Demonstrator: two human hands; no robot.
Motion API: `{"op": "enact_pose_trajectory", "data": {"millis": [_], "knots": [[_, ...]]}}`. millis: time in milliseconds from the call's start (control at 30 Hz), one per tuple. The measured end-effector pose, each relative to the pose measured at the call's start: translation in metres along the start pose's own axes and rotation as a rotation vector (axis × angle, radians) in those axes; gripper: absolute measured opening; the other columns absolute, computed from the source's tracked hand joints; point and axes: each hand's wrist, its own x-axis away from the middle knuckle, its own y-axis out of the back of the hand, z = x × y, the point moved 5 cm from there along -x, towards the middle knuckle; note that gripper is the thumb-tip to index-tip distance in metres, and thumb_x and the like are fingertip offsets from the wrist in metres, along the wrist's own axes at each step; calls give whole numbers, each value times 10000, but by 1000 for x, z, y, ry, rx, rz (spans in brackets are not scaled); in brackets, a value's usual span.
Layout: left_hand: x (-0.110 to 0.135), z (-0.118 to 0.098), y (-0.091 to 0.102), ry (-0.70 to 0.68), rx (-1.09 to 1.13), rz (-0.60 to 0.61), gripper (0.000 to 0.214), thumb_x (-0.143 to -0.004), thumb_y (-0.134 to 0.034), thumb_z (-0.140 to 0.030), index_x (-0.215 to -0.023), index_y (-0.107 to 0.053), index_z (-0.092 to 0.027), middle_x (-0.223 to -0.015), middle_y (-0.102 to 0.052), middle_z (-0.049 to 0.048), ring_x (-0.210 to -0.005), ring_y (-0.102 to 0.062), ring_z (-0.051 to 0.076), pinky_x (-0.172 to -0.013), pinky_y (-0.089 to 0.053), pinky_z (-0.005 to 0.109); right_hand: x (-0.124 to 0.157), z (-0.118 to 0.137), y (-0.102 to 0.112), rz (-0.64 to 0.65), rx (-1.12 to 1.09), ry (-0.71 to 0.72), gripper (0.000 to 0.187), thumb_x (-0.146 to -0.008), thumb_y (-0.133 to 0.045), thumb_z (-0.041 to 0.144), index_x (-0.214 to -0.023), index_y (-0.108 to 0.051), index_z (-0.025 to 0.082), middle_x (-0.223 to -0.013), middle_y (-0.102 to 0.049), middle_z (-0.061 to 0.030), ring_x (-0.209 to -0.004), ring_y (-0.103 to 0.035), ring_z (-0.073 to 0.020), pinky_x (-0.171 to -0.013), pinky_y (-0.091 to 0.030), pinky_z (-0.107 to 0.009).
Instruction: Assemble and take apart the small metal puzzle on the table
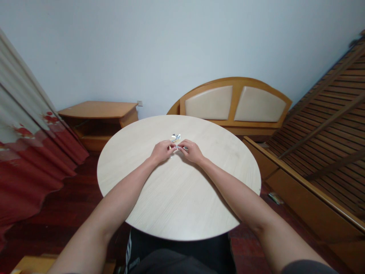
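Both my hands meet near the middle of a round pale wooden table point(176, 198). My left hand point(161, 151) and my right hand point(192, 150) pinch a small thin silvery item point(178, 147) between their fingertips; it is too small to name. Just beyond the fingers lies a small crumpled shiny wrapper or foil piece point(176, 137) on the table top. My forearms stretch over the table from its near edge.
A low wooden cabinet point(98, 114) stands at the back left. A padded wooden headboard point(234, 104) leans on the wall behind the table. A slatted bed frame point(325, 129) tilts up at right. A red and white curtain point(25, 152) hangs at left.
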Motion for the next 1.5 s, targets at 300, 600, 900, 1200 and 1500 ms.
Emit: {"op": "enact_pose_trajectory", "data": {"millis": [300,600,900,1200,1500], "knots": [[0,0,0,5,7,-9,142,-986,-713,-299,-986,-812,-196,-943,-798,59,-805,-674,185,-794,-505,314,0,0,1,-2,5,-10,165,-1033,-648,278,-1021,-799,213,-1009,-775,-91,-926,-702,-225,-869,-563,-363],[-1,-1,1,11,16,13,157,-993,-703,-287,-1026,-824,-192,-969,-805,66,-807,-673,183,-812,-510,312,1,-1,-1,-10,-7,1,206,-1050,-620,308,-1024,-798,209,-1003,-774,-93,-932,-701,-225,-864,-560,-358],[-1,2,-1,17,16,0,149,-991,-688,-269,-988,-816,-192,-958,-807,62,-802,-671,186,-797,-497,313,0,2,0,-6,0,-3,248,-1079,-574,331,-1006,-781,217,-998,-768,-91,-931,-693,-227,-864,-551,-360],[0,3,-2,23,11,5,189,-1000,-662,-293,-964,-822,-198,-939,-801,63,-792,-667,187,-787,-501,315,1,1,-1,4,4,-14,310,-1099,-524,387,-998,-757,210,-976,-758,-89,-911,-675,-227,-865,-536,-351],[0,3,-2,6,38,-3,189,-952,-732,-257,-1122,-798,-206,-1026,-792,54,-787,-659,172,-809,-515,313,2,-3,-4,44,21,-35,290,-1089,-535,353,-983,-753,193,-958,-760,-95,-882,-674,-228,-837,-526,-342]]}}
